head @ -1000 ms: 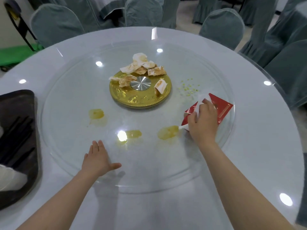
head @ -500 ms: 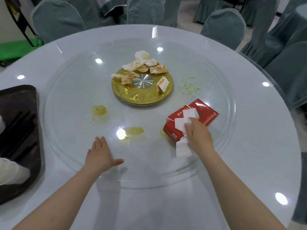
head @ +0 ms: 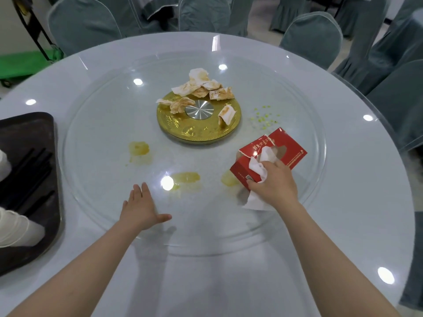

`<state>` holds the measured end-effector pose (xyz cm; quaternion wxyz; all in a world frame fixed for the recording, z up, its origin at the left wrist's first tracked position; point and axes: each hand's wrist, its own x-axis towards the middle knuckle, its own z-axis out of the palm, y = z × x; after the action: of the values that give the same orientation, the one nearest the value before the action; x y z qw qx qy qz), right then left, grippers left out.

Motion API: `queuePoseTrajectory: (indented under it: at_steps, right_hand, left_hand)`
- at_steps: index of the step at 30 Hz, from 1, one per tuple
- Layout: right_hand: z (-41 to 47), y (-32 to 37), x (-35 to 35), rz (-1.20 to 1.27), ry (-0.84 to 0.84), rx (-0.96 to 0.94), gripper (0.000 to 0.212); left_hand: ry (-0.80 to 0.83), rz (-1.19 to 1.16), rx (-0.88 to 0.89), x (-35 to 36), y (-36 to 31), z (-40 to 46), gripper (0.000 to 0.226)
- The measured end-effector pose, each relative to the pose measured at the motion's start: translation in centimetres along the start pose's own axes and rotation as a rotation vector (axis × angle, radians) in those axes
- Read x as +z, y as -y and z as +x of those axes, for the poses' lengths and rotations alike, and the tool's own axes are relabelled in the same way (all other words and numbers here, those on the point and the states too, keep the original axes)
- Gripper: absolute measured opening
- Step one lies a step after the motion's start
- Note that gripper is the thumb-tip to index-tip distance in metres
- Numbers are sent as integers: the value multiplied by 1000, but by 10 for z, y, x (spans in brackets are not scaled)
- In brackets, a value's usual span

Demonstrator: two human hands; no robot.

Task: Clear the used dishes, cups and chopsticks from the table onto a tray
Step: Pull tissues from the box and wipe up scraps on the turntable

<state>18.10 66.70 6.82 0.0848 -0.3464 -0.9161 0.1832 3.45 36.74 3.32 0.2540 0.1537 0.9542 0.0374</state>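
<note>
**Tissue drawn for the spills**

At far left the tray (head: 34, 124) is sitting on the desk (head: 229, 282), carrying chopsticks (head: 29, 177) and stacked cups (head: 16, 229). The left hand (head: 142, 207) is lying flat, fingers spread, on the glass turntable (head: 103, 110). The right hand (head: 274, 186) is pinching a tissue (head: 257, 168) from the red box (head: 290, 149). The nearest stain (head: 229, 179) is lying just left of that hand.

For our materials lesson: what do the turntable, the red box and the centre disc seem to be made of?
Turntable: clear glass, likely; the table shows through and lamps glint on it.
Red box: thin printed card; its top is torn ragged.
Centre disc: gold-coloured metal, embossed and shiny, around a brushed silver hub; it may only be plated.
</note>
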Motion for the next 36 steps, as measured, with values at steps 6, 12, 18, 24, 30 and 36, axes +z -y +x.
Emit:
queuePoseTrajectory:
  at_steps: [6,12,18,24,30,36]
  right_hand:
    - [-4,-10,-25,-10,-8,20,57]
    - [-24,-24,-27,-65,178,1,52]
    - [-41,-42,-33,7,284,33,78]
    - [-50,-50,-50,369,77,226,46]
    - [-56,-55,-58,598,15,262,18]
    - [-60,-67,-64,885,-127,279,10]
  left_hand:
    - [-101,-151,35,-4,-9,-9,109]
    - [-188,-205,324,-13,-55,-29,87]
    - [-157,-202,599,-9,-109,-51,72]
    - [-147,-71,898,3,-176,-69,64]
    - [-138,152,988,18,-217,-68,67]
    - [-174,311,938,30,-228,-62,62]
